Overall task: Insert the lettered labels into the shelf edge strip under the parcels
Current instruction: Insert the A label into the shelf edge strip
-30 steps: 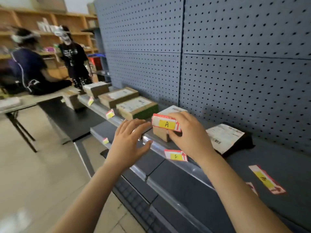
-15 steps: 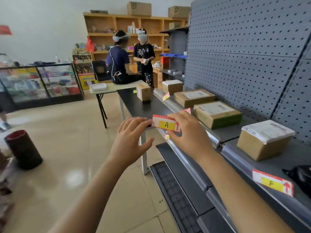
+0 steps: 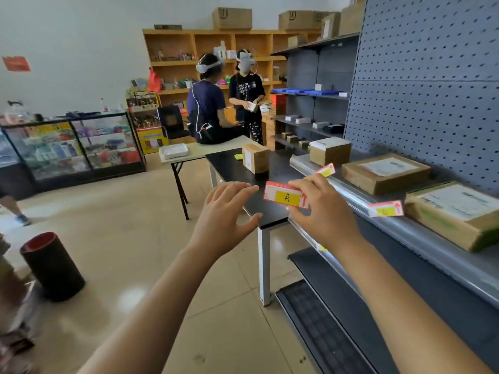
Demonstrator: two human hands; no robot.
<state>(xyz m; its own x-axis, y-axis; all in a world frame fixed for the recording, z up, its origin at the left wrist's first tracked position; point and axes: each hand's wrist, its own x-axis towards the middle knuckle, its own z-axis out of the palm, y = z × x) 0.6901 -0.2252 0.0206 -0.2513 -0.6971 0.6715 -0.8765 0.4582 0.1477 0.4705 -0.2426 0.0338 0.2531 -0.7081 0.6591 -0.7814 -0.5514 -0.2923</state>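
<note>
Since a second ago, view has swung left; right hand still pinches label A, left hand spread, empty. Best to slide its edge squarely into the strip under the far box

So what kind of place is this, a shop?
Probably a small shop or parcel pick-up room. Cardboard parcels sit on a grey pegboard shelf, the right hand holds a lettered label, and a glass display counter stands across the floor.
</note>
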